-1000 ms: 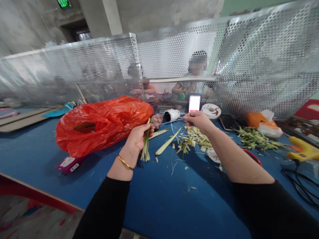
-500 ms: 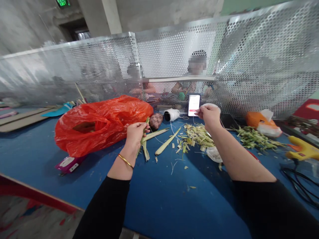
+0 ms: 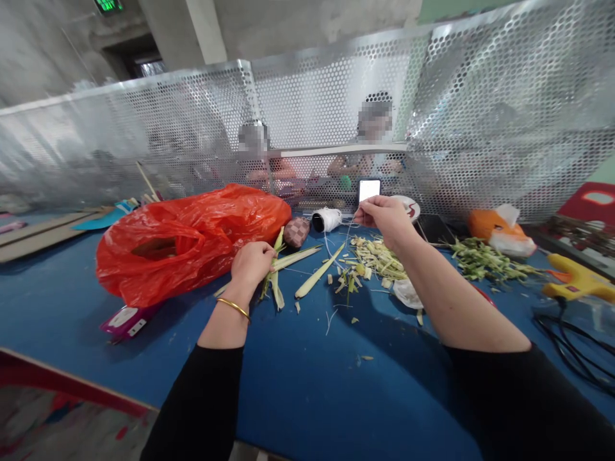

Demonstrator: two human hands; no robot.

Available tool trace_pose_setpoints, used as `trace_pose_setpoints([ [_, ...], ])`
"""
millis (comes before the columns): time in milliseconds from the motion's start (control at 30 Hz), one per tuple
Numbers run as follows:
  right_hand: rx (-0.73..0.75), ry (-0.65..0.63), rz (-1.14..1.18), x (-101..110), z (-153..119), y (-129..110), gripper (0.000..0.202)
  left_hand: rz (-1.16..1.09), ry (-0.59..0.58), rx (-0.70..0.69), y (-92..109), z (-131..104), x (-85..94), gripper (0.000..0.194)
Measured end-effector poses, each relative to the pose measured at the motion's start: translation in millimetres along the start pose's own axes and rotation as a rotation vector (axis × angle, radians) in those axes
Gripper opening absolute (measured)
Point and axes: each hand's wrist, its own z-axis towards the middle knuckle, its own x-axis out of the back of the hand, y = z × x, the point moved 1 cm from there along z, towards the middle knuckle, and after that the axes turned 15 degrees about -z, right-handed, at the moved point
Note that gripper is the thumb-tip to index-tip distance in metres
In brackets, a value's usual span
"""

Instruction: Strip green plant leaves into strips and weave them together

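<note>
My left hand (image 3: 252, 261) is closed around a bundle of pale green husk strips (image 3: 277, 291) that spread out below and beyond its fingertips. Further right, my right hand (image 3: 387, 219) is raised above the table in a pinch, with a thin white thread (image 3: 352, 224) hanging from the fingertips. White thread also runs across the table beside the left hand. A spool of white thread (image 3: 329, 219) lies on its side between the hands. In front of it rests a long pale husk leaf (image 3: 318, 274).
A red plastic bag (image 3: 218, 211) and a purple packet (image 3: 127, 320) lie left. Cut husk scraps (image 3: 377, 257), a phone (image 3: 369, 189), green trimmings (image 3: 487, 259), a tissue pack (image 3: 500, 230) and a yellow glue gun (image 3: 576, 278) are right. A perforated metal screen (image 3: 327, 109) stands behind, people beyond it.
My right hand has moved slightly left and now covers the phone's lower part; a white round thing shows behind it. My left hand has turned more palm-down over the husk strips.
</note>
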Motion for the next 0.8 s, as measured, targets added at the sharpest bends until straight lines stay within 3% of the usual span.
trace_pose_setpoints([
  [167, 0.007, -0.037, -0.013, 0, -3, -4, 0.024, -0.082, 0.108, -0.126, 2, 0, 1.7, 0.019],
  [300, 0.002, -0.089, -0.015, 0, -6, -9, 0.023, -0.248, 0.083, -0.16, 9, -3, -0.1, 0.014],
  [500, -0.008, -0.298, -0.027, 4, -26, -31, 0.018, -0.555, -0.166, -0.134, 35, -29, -13.7, 0.014],
  [600, 0.01, -0.385, -0.029, 11, -42, -40, 0.019, -0.786, -0.353, -0.083, 48, -43, -24.9, 0.012],
  [800, 0.066, -0.378, -0.064, 50, -74, -31, 0.022, -1.067, -0.679, 0.171, 73, -72, -59.5, 0.014],
])
